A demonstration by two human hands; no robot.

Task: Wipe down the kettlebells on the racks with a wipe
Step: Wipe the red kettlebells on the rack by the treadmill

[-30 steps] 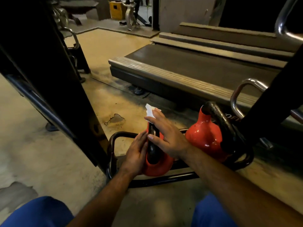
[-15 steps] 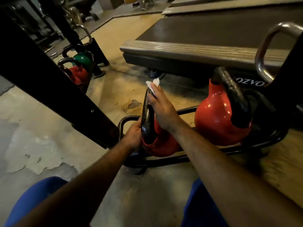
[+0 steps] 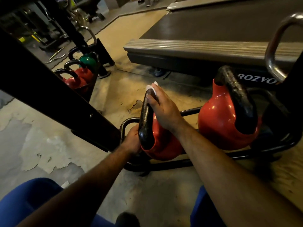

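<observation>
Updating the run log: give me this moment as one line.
right hand presses white wipe on black handle | left hand steadies near red kettlebell | far red kettlebell untouched
</observation>
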